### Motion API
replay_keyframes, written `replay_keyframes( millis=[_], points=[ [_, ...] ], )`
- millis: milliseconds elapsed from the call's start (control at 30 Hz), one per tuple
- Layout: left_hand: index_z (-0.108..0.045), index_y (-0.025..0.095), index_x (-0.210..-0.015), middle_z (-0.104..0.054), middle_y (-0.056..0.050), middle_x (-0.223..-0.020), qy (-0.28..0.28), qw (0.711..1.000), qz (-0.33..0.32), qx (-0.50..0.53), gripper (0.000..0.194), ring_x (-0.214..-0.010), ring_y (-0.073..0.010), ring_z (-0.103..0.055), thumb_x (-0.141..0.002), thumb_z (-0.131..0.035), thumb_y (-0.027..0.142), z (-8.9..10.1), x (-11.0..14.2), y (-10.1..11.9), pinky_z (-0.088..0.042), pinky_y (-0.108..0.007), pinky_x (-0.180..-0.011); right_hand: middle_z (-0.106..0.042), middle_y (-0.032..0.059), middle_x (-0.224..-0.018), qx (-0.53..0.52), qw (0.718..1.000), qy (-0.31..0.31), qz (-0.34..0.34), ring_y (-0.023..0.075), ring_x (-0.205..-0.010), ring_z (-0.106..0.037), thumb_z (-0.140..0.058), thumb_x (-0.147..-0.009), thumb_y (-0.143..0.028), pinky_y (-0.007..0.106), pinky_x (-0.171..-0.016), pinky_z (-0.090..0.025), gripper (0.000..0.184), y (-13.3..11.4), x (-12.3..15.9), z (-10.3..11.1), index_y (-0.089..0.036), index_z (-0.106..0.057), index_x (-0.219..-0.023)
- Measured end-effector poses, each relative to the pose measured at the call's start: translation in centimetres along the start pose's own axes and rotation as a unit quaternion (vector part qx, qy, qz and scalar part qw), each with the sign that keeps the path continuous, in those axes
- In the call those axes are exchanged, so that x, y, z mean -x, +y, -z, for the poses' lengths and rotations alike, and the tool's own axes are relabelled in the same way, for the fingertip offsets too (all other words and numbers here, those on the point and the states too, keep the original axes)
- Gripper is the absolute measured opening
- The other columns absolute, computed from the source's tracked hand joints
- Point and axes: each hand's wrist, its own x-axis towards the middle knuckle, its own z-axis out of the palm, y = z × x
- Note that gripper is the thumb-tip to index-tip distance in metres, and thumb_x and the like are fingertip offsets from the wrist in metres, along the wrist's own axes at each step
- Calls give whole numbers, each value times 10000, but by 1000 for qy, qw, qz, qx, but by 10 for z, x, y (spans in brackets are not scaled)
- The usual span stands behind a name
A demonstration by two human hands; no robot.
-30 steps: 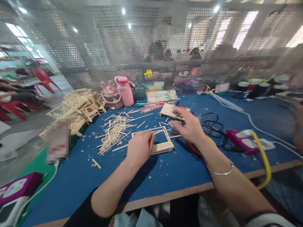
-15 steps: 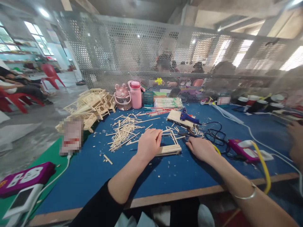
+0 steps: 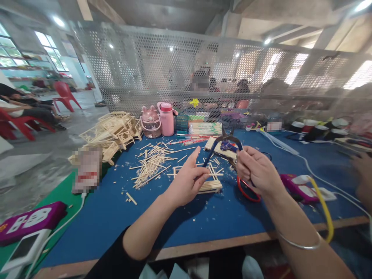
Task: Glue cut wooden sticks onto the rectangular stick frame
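Pliers with blue handles point(image 3: 228, 137) were raised above the tabletop point(image 3: 186, 224), their head pointing away from both hands and their handles spread wide. The right hand point(image 3: 257, 166) was clamped on the right handle; the other handle slanted down toward the left hand point(image 3: 187, 180), ending beside its thumb. That left hand had index finger and thumb apart; whether it touched the handle, or its lower fingers had closed on anything, could not be told. Just beyond and beneath it was a stick frame point(image 3: 210, 186), partly covered by the hand.

With the handles so wide, good control seemed to call for gathering both into the right palm before any squeeze, left fingers well clear of the jaws. Light steadying from the left hand looked wise, since such thin sticks would probably shift or snap under a sideways tug. Past the right hand's fingertips, a blue glue gun point(image 3: 229, 146) lay on or against a slatted panel point(image 3: 211, 145), and a red loop point(image 3: 248, 190) lay just nearer than that hand; the pliers were best kept free of all three.
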Motion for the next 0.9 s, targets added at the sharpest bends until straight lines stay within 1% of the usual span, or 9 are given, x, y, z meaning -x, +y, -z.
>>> replay_keyframes(
  millis=[100,167,267,333,467,567,700,800,900],
  points=[
    [-627,176,-884,-541,-114,-1204,-60,996,-3,62,269,-1191,-191,-465,-925,-376,261,12,-2,3,-413,-311,-945,-322,-105,-420,-57,998,-32,-7,57,-349,-224,-553,-836,-407,177,-354,-214,226,-1,1,-16,-228,-449,-745],
    [-621,179,-869,-604,-77,-1002,-62,995,0,82,265,-997,-168,-556,-925,-377,263,18,-3,2,-443,-288,-866,-431,-73,-504,-77,997,-24,3,61,-394,-334,-585,-807,-363,177,-386,-298,189,1,0,-24,-226,-469,-750],
    [-625,180,-839,-603,-52,-892,-42,996,12,82,277,-846,-159,-555,-922,-380,276,24,-2,4,-446,-281,-783,-623,43,-970,-69,996,-49,26,147,-789,-593,-586,-736,-301,256,-632,-486,172,6,0,-35,-243,-519,-884],
    [-634,179,-818,-604,-51,-869,-52,995,5,90,281,-836,-162,-552,-917,-391,279,23,-1,9,-443,-277,-776,-561,87,-1215,-58,992,-109,16,221,-1052,-560,-515,-720,-307,358,-808,-491,338,9,2,-42,-247,-502,-1053],
    [-657,178,-835,-624,-47,-844,-84,986,-12,141,272,-873,-166,-556,-909,-410,266,14,1,17,-438,-268,-800,-566,93,-1231,-103,975,-198,-3,246,-1149,-522,-453,-700,-246,438,-952,-426,503,10,5,-46,-235,-445,-1203],
    [-662,175,-844,-634,-59,-917,-49,976,50,208,277,-812,-151,-575,-904,-426,307,9,0,11,-452,-258,-725,-603,70,-1153,-98,983,-151,46,244,-1096,-558,-451,-699,-190,434,-928,-447,520,5,0,-31,-262,-449,-1214],
    [-622,164,-908,-622,-15,-741,65,936,200,281,314,-513,-78,-470,-899,-421,405,6,-2,-8,-393,-209,-517,-600,61,-1139,135,987,-34,83,243,-1062,-567,-474,-661,-124,425,-920,-446,615,3,-8,1,-253,-434,-1261],
    [-614,162,-895,-575,18,-629,102,927,241,268,329,-491,-76,-436,-881,-436,439,3,-3,-15,-361,-193,-492,-563,83,-1239,360,930,-60,51,270,-1169,-491,-470,-646,-97,475,-1004,-357,642,9,-7,10,-216,-461,-1277],
    [-609,162,-854,-568,22,-606,107,929,245,257,319,-503,-82,-456,-874,-446,436,1,-4,-13,-366,-192,-502,-512,98,-1321,448,884,-116,60,262,-1216,-458,-452,-670,-106,460,-1021,-347,625,17,1,2,-200,-472,-1288]
  ],
)
